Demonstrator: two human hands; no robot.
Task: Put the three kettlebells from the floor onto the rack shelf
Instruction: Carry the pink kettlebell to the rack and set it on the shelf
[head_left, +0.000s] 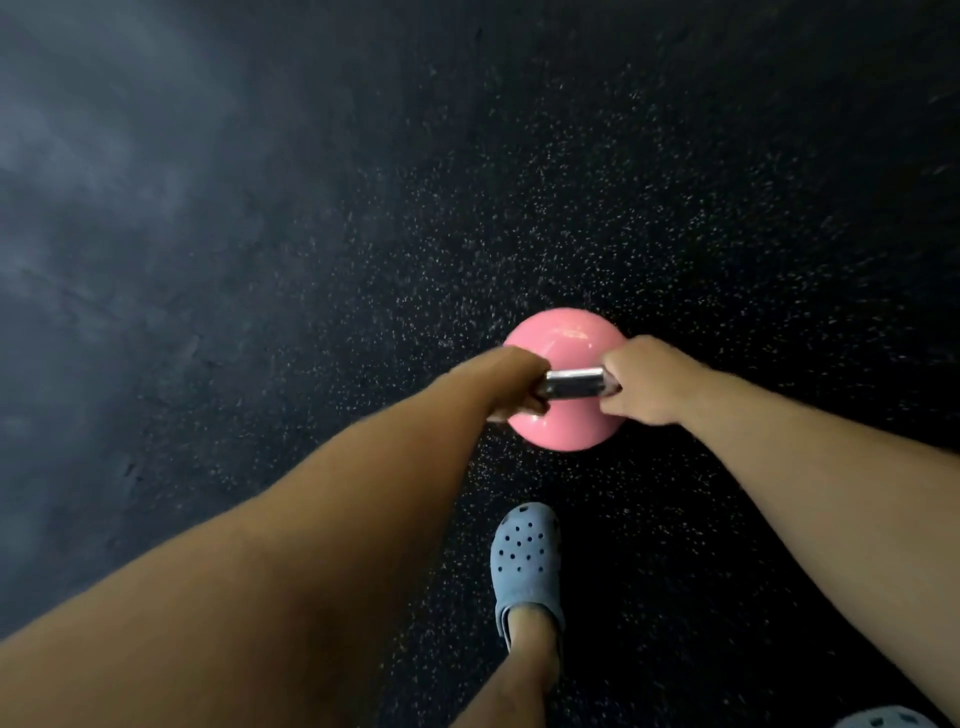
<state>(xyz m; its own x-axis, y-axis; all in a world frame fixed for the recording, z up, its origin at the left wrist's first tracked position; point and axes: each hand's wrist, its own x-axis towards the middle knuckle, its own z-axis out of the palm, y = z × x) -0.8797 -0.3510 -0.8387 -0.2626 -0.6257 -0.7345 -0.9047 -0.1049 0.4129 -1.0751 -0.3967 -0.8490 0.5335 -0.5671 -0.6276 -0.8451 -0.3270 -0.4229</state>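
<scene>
A pink kettlebell (563, 332) with a shiny metal handle (574, 383) is below me, over the dark speckled floor. My left hand (511, 382) is closed around the handle's left end. My right hand (641, 379) is closed around its right end. Whether the kettlebell rests on the floor or hangs just above it, I cannot tell. No rack shelf and no other kettlebell is in view.
The black rubber floor (675, 182) with white flecks fills the view. My foot in a blue-grey clog (524, 558) stands just behind the kettlebell; the toe of a second clog (883, 719) shows at the bottom right corner.
</scene>
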